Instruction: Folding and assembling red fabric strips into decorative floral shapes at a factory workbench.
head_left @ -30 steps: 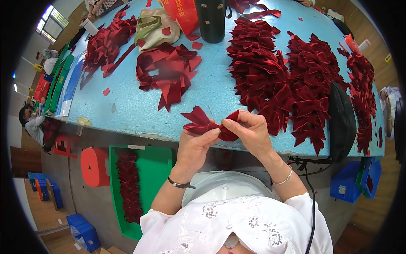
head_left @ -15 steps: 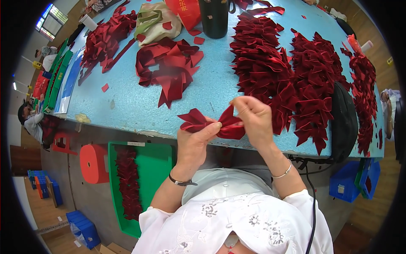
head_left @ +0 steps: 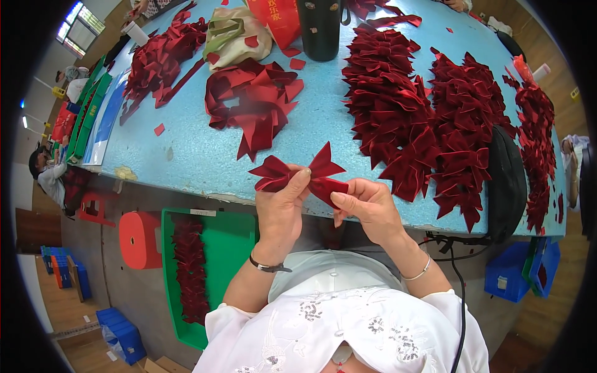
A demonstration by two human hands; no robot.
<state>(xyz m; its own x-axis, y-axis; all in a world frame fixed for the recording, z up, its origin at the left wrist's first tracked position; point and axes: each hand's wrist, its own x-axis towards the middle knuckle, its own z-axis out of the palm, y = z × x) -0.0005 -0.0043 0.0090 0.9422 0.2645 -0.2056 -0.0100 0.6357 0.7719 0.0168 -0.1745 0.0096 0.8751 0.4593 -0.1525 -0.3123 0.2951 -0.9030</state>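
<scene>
A dark red velvet ribbon bow point(head_left: 323, 169) is held up at the near edge of the blue table. My left hand point(head_left: 283, 202) pinches it around the middle, thumb on top. With thumb and fingers, my right hand point(head_left: 368, 206) grips the bow's lower right end. Two pointed ends stick up and out between the hands, and folded loops show left of my left thumb. Beyond the hands lies a heap of loose red ribbon strips point(head_left: 249, 102). Stacked rows of finished-looking bows point(head_left: 388, 105) stand to the right.
A dark bottle point(head_left: 320, 31) and a cream cloth bag point(head_left: 239, 37) stand at the back. A black bag point(head_left: 507, 186) hangs over the right edge. Below left is a green crate point(head_left: 227, 273) with a row of bows, beside a red roll point(head_left: 138, 239). Another person point(head_left: 50, 171) sits far left.
My right hand has come down from above the bow to its lower right end. The bow's right-hand ends are now spread apart. My left hand keeps its pinch.
</scene>
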